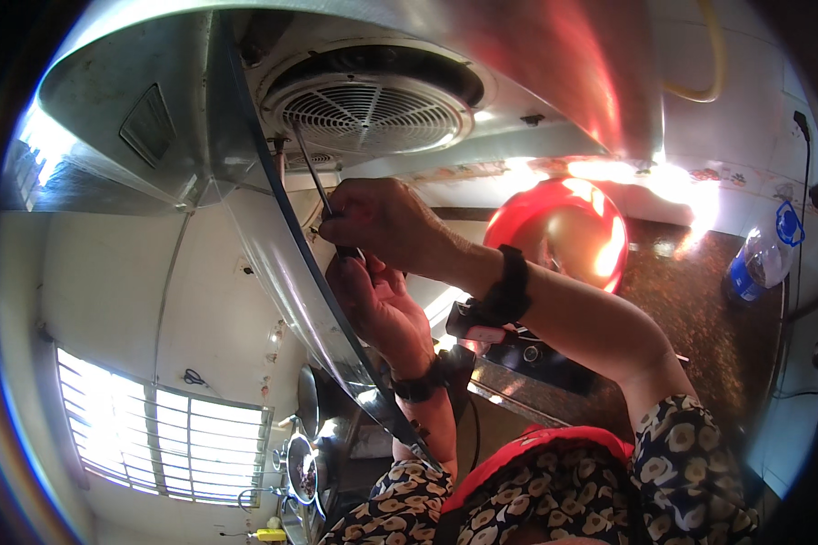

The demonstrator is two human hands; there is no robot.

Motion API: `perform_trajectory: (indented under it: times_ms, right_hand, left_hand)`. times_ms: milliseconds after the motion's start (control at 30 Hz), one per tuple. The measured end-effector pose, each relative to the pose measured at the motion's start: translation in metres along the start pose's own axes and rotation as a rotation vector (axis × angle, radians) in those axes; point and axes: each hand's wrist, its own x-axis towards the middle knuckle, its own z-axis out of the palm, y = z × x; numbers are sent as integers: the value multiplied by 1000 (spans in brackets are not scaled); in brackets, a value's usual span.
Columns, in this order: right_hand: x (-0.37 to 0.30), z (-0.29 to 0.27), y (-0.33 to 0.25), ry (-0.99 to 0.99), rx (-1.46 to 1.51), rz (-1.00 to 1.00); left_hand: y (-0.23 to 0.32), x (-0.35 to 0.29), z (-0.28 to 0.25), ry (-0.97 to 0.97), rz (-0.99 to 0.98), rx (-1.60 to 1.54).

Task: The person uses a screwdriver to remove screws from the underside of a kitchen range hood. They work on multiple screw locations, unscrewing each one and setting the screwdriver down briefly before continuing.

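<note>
Range hood (136,109) fills upper left, round fan grille (373,109) at its underside. Left hand (382,309) open, palm up under hood edge. Right hand (382,222) clenched on thin screwdriver (314,177), tip near grille rim. Keep shaft straight, steady pressure, palm below catching. Red bowl (563,232) on countertop (700,309), right.

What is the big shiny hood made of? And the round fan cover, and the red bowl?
The hood looks like brushed sheet metal: grey, with soft reflections. The round fan cover seems pale plastic or painted metal; glare leaves it open. The red bowl looks like glossy plastic, glowing where light hits it.
</note>
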Motion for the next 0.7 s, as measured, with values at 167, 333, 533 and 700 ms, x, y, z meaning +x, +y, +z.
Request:
perform_trajectory:
  times_ms: [167,333,533,700]
  right_hand:
    - [8,7,5,-30,-3,26]
    - [16,8,2,-5,-58,-8]
    - [27,9,-2,-41,-58,12]
    - [31,11,-3,11,17,-24]
  left_hand:
    - [-5,6,-4,-6,31,-3]
    - [-8,19,-1,16,64,-18]
    - [-5,26,4,-5,96,-15]
    - [-3,29,15,85,116,10]
